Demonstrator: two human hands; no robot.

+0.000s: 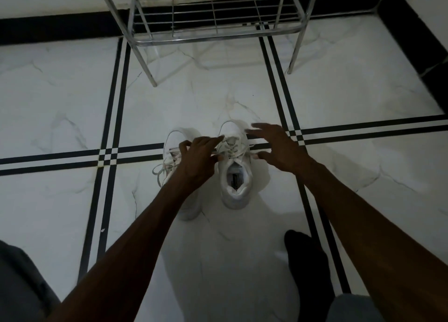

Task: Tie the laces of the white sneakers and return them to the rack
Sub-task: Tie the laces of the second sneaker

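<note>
The white marble-patterned tile floor point(72, 98), crossed by paired black stripes, met a white wall above a black skirting band point(48, 28). Against that wall stood a chrome wire shoe rack point(213, 28), its lowest shelf bare. Well in front of it, two white lace-up sneakers point(234, 174) sat side by side on the tiles, toes toward the rack, laces loose. The left hand point(197, 161) lay across the left shoe, fingers curled at the right shoe's laces; whether it pinched a lace could not be told. The right hand point(276, 147) hovered just beside the right shoe, fingers spread, holding nothing. A dark-socked foot point(308, 261) rested nearer.
</note>
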